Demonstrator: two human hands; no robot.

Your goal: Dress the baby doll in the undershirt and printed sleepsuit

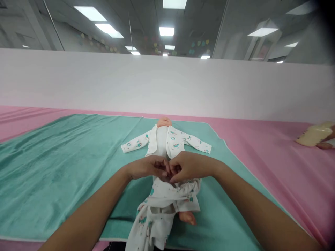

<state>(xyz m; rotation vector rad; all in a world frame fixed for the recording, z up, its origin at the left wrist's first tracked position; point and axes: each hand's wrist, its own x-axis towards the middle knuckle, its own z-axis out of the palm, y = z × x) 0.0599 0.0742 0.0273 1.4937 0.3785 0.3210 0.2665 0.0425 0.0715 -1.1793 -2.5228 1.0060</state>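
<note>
A baby doll point(164, 122) lies on its back, head away from me. It wears a white patterned jacket point(176, 144), spread open over a plain white undershirt point(162, 137). Both my hands meet over the doll's middle, fingertips touching. My left hand point(153, 167) is curled in a pinch, its fingers against the other hand's. My right hand point(190, 165) is also pinched closed, and what lies between the fingers is hidden. Just below them, white patterned trousers point(162, 195) lie bunched over the doll's legs. One bare doll foot point(187, 218) sticks out of the right trouser leg.
A teal blanket point(65, 167) lies under the doll, over a pink cover point(261, 150). At the far right, part of another person's hand point(326, 144) touches a cream-coloured object point(312, 135) with small dark marks. A white wall point(131, 83) with glass above stands behind.
</note>
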